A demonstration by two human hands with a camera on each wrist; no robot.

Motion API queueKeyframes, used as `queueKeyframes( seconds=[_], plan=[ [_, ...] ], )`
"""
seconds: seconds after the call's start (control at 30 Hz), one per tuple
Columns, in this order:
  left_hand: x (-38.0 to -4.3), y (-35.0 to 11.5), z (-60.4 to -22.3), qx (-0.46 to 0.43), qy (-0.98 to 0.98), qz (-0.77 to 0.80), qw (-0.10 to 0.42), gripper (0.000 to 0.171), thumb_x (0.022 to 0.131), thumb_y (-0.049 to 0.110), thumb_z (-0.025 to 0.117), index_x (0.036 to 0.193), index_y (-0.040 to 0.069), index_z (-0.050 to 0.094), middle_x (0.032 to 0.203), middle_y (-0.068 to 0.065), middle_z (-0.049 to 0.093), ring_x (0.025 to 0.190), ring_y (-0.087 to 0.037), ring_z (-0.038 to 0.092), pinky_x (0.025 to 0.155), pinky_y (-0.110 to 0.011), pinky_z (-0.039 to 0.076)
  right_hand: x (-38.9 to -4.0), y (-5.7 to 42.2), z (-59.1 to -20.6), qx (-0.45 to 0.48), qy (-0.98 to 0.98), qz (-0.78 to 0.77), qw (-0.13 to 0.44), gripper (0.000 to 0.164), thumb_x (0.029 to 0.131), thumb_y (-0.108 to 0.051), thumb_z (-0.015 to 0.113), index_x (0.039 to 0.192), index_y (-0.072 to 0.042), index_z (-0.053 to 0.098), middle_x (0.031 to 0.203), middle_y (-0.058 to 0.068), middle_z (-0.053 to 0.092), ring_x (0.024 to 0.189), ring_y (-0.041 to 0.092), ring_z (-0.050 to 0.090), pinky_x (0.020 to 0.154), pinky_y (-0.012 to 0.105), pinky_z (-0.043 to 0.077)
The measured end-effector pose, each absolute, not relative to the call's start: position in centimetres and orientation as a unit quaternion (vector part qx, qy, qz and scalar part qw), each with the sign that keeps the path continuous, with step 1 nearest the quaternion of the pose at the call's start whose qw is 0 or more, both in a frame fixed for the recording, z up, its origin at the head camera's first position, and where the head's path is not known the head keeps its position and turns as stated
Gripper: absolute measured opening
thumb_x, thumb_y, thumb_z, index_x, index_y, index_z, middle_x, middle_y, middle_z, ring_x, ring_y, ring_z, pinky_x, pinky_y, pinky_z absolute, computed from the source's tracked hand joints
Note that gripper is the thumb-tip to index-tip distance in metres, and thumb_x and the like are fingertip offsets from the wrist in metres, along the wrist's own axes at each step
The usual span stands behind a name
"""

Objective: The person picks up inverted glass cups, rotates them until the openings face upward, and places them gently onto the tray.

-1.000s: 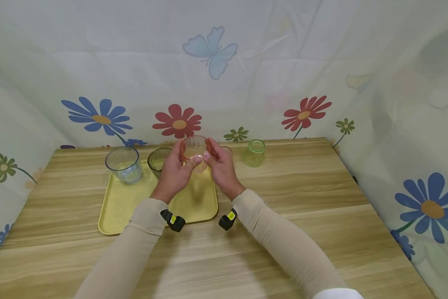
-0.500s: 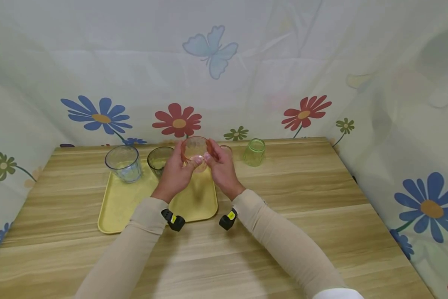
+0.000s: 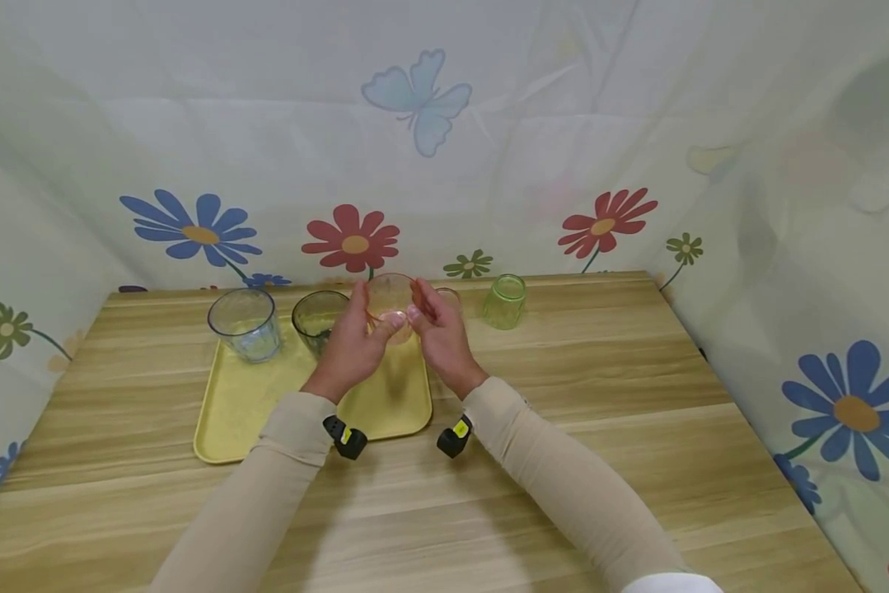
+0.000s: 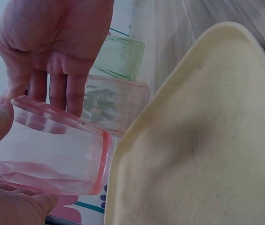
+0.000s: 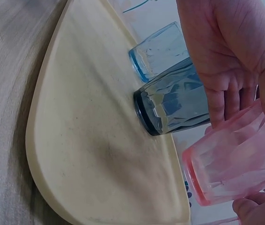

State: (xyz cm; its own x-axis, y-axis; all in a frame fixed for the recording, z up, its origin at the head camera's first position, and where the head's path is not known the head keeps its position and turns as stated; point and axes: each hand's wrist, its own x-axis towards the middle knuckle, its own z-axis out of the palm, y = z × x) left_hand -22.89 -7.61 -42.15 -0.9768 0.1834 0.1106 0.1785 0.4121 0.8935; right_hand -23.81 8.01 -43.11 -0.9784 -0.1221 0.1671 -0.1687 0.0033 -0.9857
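A pink-tinted drinking glass [image 3: 392, 298] is held up over the right part of a yellow tray [image 3: 255, 403], its mouth upward. My left hand [image 3: 353, 342] grips its left side, and my right hand [image 3: 444, 338] grips the right side, with both thumbs at the front. The left wrist view shows the pink glass [image 4: 52, 147] between the two hands, clear of the tray. A dark grey glass [image 5: 174, 101] stands upright on the tray, partly behind my left hand in the head view. To its left, a blue glass [image 3: 245, 325] also stands upright.
Beyond my right hand, a second pinkish glass [image 4: 116, 103] stands beside the tray, mostly hidden in the head view. Farther right, a green glass [image 3: 505, 303] sits upside down on the wooden table [image 3: 600, 395]. A flower-printed cloth [image 3: 429, 189] closes off the back.
My hands stay on the pink glass. The left hand and the glass have shifted slightly right and toward me; the other glasses and the tray stay in place.
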Motion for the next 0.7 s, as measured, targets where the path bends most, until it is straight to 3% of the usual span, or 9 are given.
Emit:
queueKeyframes(
  seconds=[0.27, 0.5, 0.7],
  plan=[
    [-23.2, -7.8, -42.5, 0.127, 0.837, 0.532, -0.008, 0.075, 0.106, 0.03, 0.061, 0.164, 0.006, 0.02, 0.164, -0.021, 0.04, 0.153, -0.037, 0.039, 0.123, -0.062, 0.034, -24.0, 8.0, -43.4, 0.101, -0.712, 0.694, 0.016, 0.055, 0.107, 0.001, 0.048, 0.16, 0.005, 0.031, 0.166, 0.019, 0.038, 0.157, 0.033, 0.035, 0.127, 0.045, 0.032],
    [-23.6, -8.1, -42.6, 0.126, 0.84, 0.527, 0.004, 0.078, 0.106, 0.03, 0.062, 0.167, 0.009, 0.017, 0.169, -0.019, 0.033, 0.158, -0.036, 0.031, 0.126, -0.062, 0.03, -24.0, 7.9, -43.5, 0.099, -0.711, 0.696, 0.015, 0.056, 0.107, 0.002, 0.048, 0.16, 0.005, 0.031, 0.166, 0.019, 0.038, 0.157, 0.033, 0.035, 0.126, 0.045, 0.033],
    [-23.9, -8.1, -42.9, 0.136, 0.843, 0.52, 0.003, 0.076, 0.106, 0.03, 0.062, 0.165, 0.008, 0.019, 0.164, -0.019, 0.041, 0.156, -0.035, 0.036, 0.125, -0.06, 0.032, -24.0, 8.0, -43.5, 0.095, -0.718, 0.69, 0.007, 0.056, 0.108, 0.0, 0.048, 0.161, 0.003, 0.03, 0.167, 0.018, 0.037, 0.157, 0.032, 0.033, 0.127, 0.045, 0.033]
  ],
)
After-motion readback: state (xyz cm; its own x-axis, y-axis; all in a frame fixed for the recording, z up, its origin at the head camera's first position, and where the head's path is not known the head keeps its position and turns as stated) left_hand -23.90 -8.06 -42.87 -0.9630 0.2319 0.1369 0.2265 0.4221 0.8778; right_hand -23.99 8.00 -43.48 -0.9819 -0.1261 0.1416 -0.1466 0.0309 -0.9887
